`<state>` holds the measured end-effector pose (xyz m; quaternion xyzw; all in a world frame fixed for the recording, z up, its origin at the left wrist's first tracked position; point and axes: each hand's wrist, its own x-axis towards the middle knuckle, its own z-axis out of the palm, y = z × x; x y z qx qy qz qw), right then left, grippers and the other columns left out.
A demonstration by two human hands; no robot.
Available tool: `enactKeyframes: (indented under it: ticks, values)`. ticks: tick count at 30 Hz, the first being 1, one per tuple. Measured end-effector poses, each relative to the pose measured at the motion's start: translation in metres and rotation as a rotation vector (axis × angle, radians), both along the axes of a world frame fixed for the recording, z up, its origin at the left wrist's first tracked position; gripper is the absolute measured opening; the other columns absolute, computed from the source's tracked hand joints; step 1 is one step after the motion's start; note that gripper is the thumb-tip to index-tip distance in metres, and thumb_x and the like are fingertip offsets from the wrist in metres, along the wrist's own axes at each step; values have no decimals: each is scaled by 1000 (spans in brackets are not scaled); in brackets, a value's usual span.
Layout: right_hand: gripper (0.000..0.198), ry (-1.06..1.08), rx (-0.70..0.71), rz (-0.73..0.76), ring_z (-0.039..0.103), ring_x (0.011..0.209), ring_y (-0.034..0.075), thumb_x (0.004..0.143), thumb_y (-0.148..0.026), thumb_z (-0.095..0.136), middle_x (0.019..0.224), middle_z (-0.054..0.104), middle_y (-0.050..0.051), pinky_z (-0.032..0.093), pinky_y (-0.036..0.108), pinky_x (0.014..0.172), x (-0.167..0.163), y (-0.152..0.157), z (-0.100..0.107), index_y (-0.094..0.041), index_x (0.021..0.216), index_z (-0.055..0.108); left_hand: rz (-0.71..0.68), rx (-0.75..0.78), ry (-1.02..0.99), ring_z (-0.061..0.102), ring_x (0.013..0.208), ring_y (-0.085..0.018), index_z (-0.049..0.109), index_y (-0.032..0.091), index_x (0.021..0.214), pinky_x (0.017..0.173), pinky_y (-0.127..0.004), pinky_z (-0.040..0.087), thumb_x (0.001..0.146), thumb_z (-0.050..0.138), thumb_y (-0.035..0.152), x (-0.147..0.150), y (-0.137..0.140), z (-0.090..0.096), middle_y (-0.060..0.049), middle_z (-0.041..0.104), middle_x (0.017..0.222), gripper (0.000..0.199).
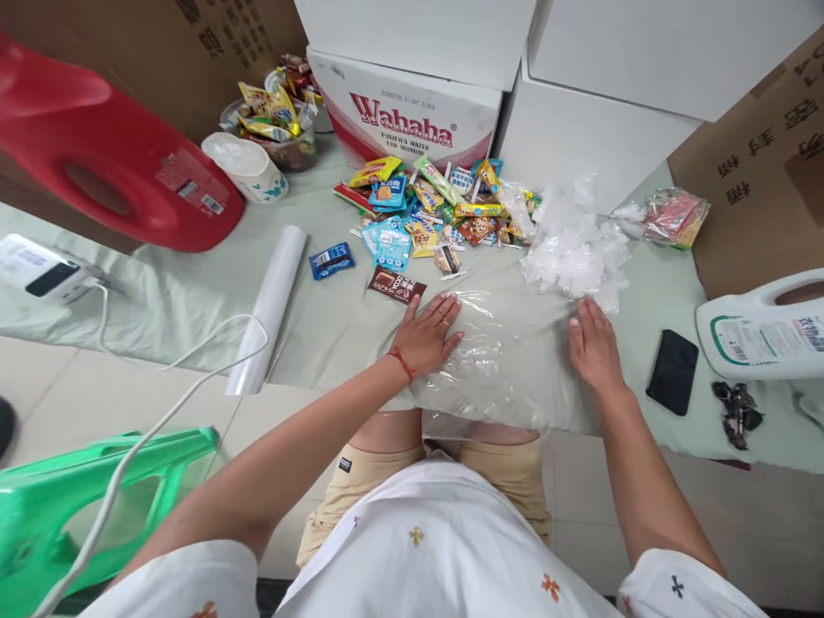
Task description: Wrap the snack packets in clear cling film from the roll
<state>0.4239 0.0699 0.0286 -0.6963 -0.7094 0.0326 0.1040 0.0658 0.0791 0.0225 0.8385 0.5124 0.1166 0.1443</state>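
A sheet of clear plastic film (489,360) lies spread on the cloth-covered table in front of me, its near edge hanging over my lap. My left hand (428,335) rests flat on its left side, fingers stretched out, just below a brown cocoa snack packet (396,284). On the right side, my right hand (593,343) lies with fingers extended at the film's edge, its fingertips close to a crumpled heap of clear plastic (572,245). Beyond the film sits a pile of small wrapped snacks (444,202), with a dark blue packet (332,261) off to the left.
Left are a film roll (269,309), paper cup (248,167), red jug (116,154), snack tub (289,146) and white charger (45,270) with cable. Right are a black phone (673,372), keys (736,414) and white bottle (766,330). White boxes (412,112) stand behind.
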Motion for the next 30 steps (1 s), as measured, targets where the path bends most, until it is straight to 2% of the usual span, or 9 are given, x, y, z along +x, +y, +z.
enactKeyframes:
  ticks: [2,5,9,12,15,19,22,26,30]
  values:
    - [63,35,57,59,28,158,27,109,-45,21,168,33,16,31,55,124,-9,-9,4,-15,163,33,-1,29,39,28,158,-25,35,21,162,130,-57,2,106,34,45,0,-2,0,-9,33,169,61]
    - [60,18,8,212,29,158,25,109,-44,26,168,35,10,26,54,127,-31,-30,4,-21,164,31,6,69,60,30,157,-25,36,21,162,130,-59,0,108,32,46,-1,-5,-1,-9,35,168,60]
    - [53,38,-61,218,42,150,29,108,-44,30,159,50,8,31,59,123,-34,-40,3,-25,154,49,-41,90,54,35,155,-25,37,23,161,128,-63,-7,109,30,46,-9,-14,-3,-9,38,166,58]
    - [49,107,12,184,57,133,31,106,-46,36,136,69,13,42,54,114,-42,-14,17,-19,132,68,-55,96,41,36,155,-25,37,23,161,129,-62,-6,109,30,45,-10,-20,-4,-9,38,166,57]
    - [47,148,59,151,61,118,32,105,-45,37,119,73,15,47,50,107,-90,35,37,-18,120,72,-56,103,37,36,155,-24,37,23,161,130,-62,-3,109,30,44,-7,-24,-5,-9,38,166,57]
    - [59,114,-78,113,53,126,36,100,-60,47,133,62,20,50,47,100,-191,100,46,-15,136,62,-54,130,47,36,155,-24,40,23,160,130,-61,4,109,31,45,-6,-25,-7,-8,41,165,57]
    - [62,43,-190,92,49,130,37,93,-61,59,137,57,22,51,46,98,-237,126,39,-13,133,61,-46,146,40,37,154,-23,42,23,159,131,-59,7,108,31,46,-7,-25,-8,-7,44,163,56]
    - [49,-10,-248,69,53,127,36,90,-46,65,134,59,22,51,44,96,-232,133,36,-12,126,63,-47,151,24,37,154,-22,43,23,158,131,-56,10,108,32,46,-7,-25,-9,-7,44,163,56]
    - [54,27,-238,12,60,119,36,87,-56,65,128,65,21,53,43,92,-220,140,47,-15,124,64,-53,149,4,36,154,-21,42,23,159,131,-56,10,108,31,46,-7,-25,-8,-6,41,165,56]
